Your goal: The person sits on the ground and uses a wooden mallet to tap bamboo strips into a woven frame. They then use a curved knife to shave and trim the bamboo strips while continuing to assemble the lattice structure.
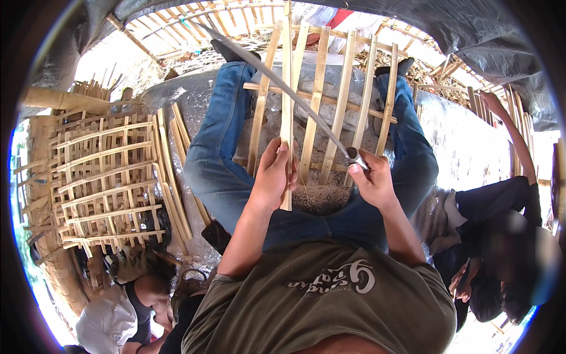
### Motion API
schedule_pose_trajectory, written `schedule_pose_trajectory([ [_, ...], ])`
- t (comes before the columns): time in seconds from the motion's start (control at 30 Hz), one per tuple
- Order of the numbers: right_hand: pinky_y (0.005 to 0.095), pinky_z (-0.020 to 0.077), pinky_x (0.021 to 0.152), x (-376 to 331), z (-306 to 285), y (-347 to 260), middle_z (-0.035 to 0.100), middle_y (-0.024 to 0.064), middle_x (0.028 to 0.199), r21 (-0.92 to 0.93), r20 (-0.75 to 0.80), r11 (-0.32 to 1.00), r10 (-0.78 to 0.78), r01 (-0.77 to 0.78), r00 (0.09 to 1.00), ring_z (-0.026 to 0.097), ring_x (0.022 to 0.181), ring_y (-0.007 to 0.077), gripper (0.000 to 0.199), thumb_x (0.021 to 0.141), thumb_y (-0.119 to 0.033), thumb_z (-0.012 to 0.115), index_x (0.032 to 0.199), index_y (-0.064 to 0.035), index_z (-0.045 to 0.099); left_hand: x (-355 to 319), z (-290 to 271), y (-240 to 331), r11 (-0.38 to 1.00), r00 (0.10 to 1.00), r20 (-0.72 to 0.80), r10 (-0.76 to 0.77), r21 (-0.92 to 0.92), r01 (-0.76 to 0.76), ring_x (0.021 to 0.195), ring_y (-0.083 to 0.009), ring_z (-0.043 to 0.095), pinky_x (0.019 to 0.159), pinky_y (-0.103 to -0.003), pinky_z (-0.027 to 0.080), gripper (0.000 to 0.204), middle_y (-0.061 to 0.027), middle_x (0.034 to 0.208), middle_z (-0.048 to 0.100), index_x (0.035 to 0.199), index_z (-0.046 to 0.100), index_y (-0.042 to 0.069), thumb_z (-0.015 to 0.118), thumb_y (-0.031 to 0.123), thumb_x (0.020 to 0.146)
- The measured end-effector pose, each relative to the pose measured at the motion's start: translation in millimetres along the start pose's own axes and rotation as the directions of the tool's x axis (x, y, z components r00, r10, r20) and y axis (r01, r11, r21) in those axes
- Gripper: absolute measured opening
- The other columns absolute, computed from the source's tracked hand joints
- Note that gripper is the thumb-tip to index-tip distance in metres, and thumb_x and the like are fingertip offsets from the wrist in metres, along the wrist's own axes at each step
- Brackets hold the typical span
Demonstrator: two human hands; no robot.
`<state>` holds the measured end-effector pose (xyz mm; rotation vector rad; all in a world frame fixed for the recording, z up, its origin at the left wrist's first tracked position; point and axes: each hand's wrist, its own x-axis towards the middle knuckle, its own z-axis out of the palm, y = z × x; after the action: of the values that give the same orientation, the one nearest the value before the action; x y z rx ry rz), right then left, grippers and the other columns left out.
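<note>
My left hand grips a long upright bamboo slat that stands among the slats of a bamboo lattice frame lying across my legs. My right hand is closed on the handle of a long curved blade. The blade runs up and to the left, crossing in front of the held slat. My legs in blue jeans stretch out under the frame on a grey stone surface.
A stack of finished bamboo lattice frames lies at the left, with loose slats beside it. One person crouches at the lower left. Another person in dark clothes sits at the right, arm raised toward bamboo pieces.
</note>
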<state>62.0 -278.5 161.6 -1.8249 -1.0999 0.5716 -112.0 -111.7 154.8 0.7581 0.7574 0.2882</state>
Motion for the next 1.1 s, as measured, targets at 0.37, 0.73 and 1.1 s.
schedule_pose_trajectory([
  [0.37, 0.0354, 0.0421, 0.048, -47, 19, -38, 0.051, 0.0109, 0.054, 0.08, 0.165, 0.996, -0.038, 0.025, 0.986, 0.056, 0.046, 0.0255, 0.032, 0.089, -0.031, 0.076, 0.09, -0.0018, 0.065, 17, 13, -4, 0.987, 0.994, -0.014, 0.112, -0.117, -0.113, 0.062, -0.0131, 0.052, 0.051, -0.029, 0.046, 0.026, -0.0017, 0.085, 0.051, 0.13, 0.047, 0.009, 0.044, 0.024, 0.108],
  [0.73, 0.0394, 0.0463, 0.05, -48, 43, -34, 0.054, 0.0133, 0.054, -0.019, 0.095, 1.0, -0.009, 0.011, 0.995, 0.061, 0.052, 0.0347, 0.039, 0.089, -0.04, 0.074, 0.09, -0.0029, 0.065, 19, 20, -14, 0.987, 0.985, -0.061, 0.159, 0.002, -0.16, 0.066, -0.0079, 0.053, 0.051, -0.027, 0.049, 0.04, 0.003, 0.08, 0.05, 0.134, 0.051, 0.009, 0.05, 0.037, 0.106],
  [1.1, 0.0383, 0.0459, 0.051, -23, 35, -11, 0.054, 0.0131, 0.055, -0.164, -0.039, 0.986, 0.038, -0.044, 0.998, 0.06, 0.052, 0.0318, 0.041, 0.092, -0.041, 0.069, 0.086, -0.0012, 0.062, 10, 25, -21, 0.98, 0.986, 0.024, 0.165, 0.106, -0.166, 0.07, -0.0089, 0.06, 0.055, -0.026, 0.051, 0.04, -0.0051, 0.094, 0.065, 0.135, 0.056, 0.0, 0.037, 0.025, 0.11],
])
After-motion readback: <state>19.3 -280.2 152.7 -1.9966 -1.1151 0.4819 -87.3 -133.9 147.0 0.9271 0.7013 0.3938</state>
